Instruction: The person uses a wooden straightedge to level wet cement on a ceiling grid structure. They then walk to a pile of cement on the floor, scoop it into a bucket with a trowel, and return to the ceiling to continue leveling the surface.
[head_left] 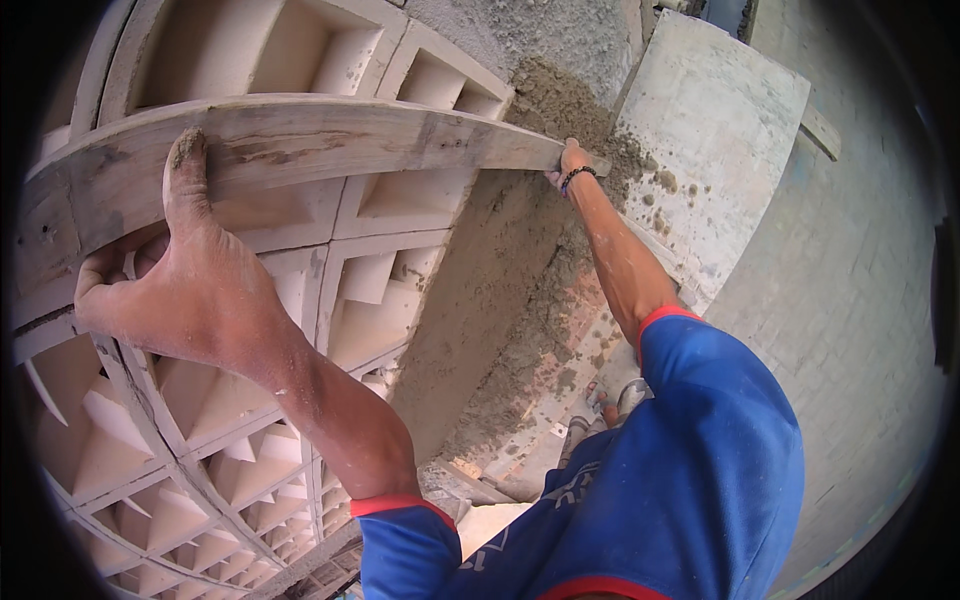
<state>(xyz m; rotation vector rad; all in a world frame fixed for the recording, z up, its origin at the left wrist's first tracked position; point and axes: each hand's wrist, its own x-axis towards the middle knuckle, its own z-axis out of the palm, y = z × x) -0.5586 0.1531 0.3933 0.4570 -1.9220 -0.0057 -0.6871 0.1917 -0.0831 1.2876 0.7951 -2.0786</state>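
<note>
A long wooden board [330,140] spans the upper left, held by both of my hands across a wall of pale breeze blocks [340,235]. My left hand [195,270] grips its near end, thumb over the face and fingers curled round the lower edge; grey mortar coats the thumb tip. Farther off, my right hand [570,165], a dark bracelet at its wrist, closes round the narrow far end. Right of the blocks runs a strip of wet grey mortar [470,290], smooth in its middle and rough along its right edge.
A pale sheet [715,130] spattered with mortar lies at the upper right, a short wood piece [820,132] at its edge. Mortar is heaped [560,100] by the board's far end. Grey paving [850,300] extends to the right. My feet [600,405] show below among mortar crumbs.
</note>
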